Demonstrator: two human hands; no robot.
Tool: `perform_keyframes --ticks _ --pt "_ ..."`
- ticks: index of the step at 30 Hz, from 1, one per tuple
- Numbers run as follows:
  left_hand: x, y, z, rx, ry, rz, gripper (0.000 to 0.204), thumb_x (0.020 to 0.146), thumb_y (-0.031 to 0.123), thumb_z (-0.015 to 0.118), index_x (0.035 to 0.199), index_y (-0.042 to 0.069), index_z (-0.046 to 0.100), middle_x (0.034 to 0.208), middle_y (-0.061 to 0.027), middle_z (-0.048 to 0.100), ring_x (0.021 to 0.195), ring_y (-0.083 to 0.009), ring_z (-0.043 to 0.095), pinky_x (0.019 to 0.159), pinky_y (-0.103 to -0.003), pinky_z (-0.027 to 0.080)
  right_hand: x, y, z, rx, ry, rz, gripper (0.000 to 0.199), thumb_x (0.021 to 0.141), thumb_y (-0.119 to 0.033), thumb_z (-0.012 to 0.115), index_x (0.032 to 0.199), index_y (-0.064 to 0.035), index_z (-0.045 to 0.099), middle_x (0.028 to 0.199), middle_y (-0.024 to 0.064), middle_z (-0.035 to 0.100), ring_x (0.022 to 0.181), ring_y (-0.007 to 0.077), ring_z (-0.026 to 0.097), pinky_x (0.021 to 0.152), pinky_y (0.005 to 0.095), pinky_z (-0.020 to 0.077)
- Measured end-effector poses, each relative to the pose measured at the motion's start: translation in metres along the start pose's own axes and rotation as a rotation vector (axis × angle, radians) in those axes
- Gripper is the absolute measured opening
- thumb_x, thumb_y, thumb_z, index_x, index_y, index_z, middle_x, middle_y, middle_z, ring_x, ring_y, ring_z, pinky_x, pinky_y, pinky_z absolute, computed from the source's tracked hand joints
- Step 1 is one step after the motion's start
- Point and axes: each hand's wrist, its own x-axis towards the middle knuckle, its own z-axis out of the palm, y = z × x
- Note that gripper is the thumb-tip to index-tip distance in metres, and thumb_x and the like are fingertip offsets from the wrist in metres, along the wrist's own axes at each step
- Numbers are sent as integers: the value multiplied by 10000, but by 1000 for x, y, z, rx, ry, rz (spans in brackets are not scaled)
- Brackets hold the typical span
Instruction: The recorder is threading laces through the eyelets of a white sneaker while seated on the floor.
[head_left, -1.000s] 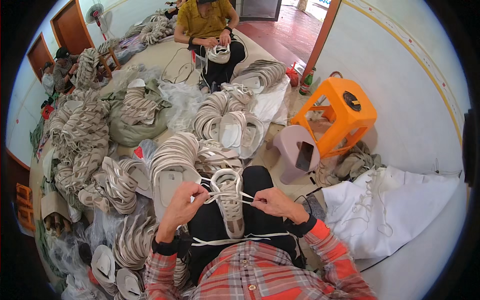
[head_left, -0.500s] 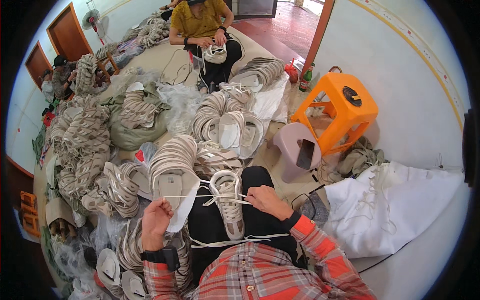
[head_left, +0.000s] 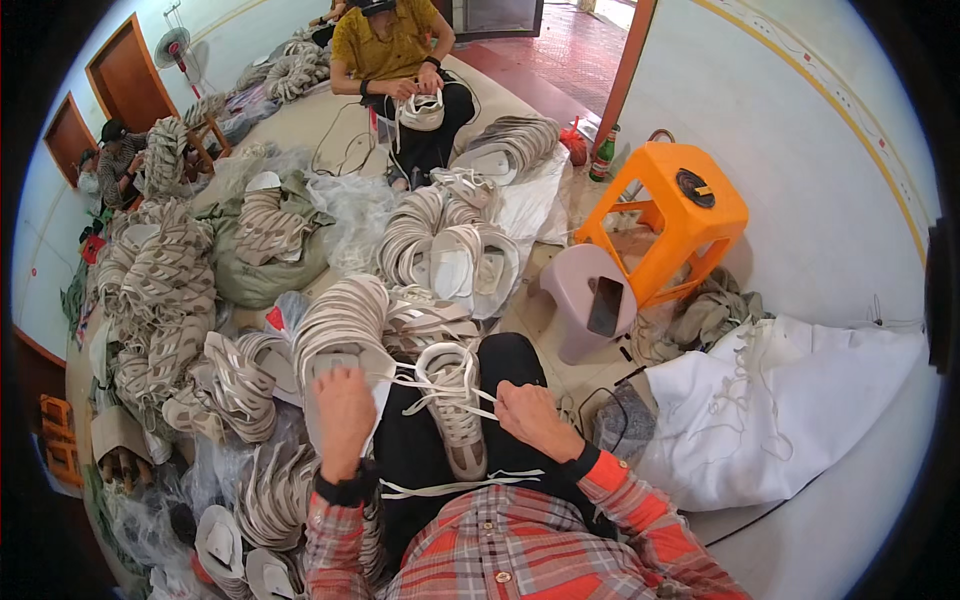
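Observation:
A beige and brown shoe upper [head_left: 456, 430] rests on my dark trouser legs, with white shoelaces [head_left: 415, 384] threaded through its eyelets. To its left, my left hand [head_left: 345, 412] is curled closed, knuckles up, in front of a fanned stack of shoe uppers [head_left: 340, 318]. A lace runs from the shoe's top toward those fingers, whose tips are hidden. On the other side, my right hand [head_left: 532, 414] is closed on lace ends close beside the upper. Another loose white lace [head_left: 460, 484] lies across my lap.
Stacks of shoe uppers [head_left: 165, 270] fill the floor at left and ahead [head_left: 465, 255]. A seated person [head_left: 395, 60] holds a shoe upper opposite. At right stand an orange stool [head_left: 675, 215], a mauve stool [head_left: 588, 300] bearing a phone [head_left: 606, 305], and a white sack [head_left: 770, 420].
My left hand has moved right and forward, turning knuckles up. The lace that was stretched straight across the shoe now hangs looser. My right hand stays beside the shoe, slightly lower.

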Motion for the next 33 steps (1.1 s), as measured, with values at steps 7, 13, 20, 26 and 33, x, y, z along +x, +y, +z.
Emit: perform_keyframes --ticks 7,13,20,26,33 --pt "22 29 103 -56 -197 424 139 675 188 630 800 126 626 878 -83 538 932 -299 470 772 -436 336 -6 2 9 -105 99 -133 96 721 -171 586 696 -78 592 690 132 595 699 320 576 582 423 475" --pt "26 29 107 -83 -306 380 153 657 201 638 789 129 612 900 -84 524 971 -297 447 777 -428 329 -4 10 16 60 144 -106 79 699 -155 616 741 -90 629 784 114 589 736 309 565 624 420 469" --pt "38 34 84 -355 -502 229 163 708 208 636 792 70 614 723 -102 620 687 -309 585 633 -380 439 20 22 30 592 -216 208 235 754 -186 628 802 44 622 635 91 619 453 125 542 409 253 429" --pt "38 30 79 -225 -584 244 191 731 202 614 829 39 631 721 -145 624 703 -299 616 632 -385 478 23 17 26 744 -268 341 282 782 -220 594 694 46 624 521 106 578 398 165 555 409 282 439" --pt "7 25 54 284 -230 787 160 713 114 563 853 39 537 769 -55 545 647 -221 566 547 -360 445 44 17 38 620 -246 304 256 791 -176 542 672 45 594 522 103 575 353 172 526 373 297 421"
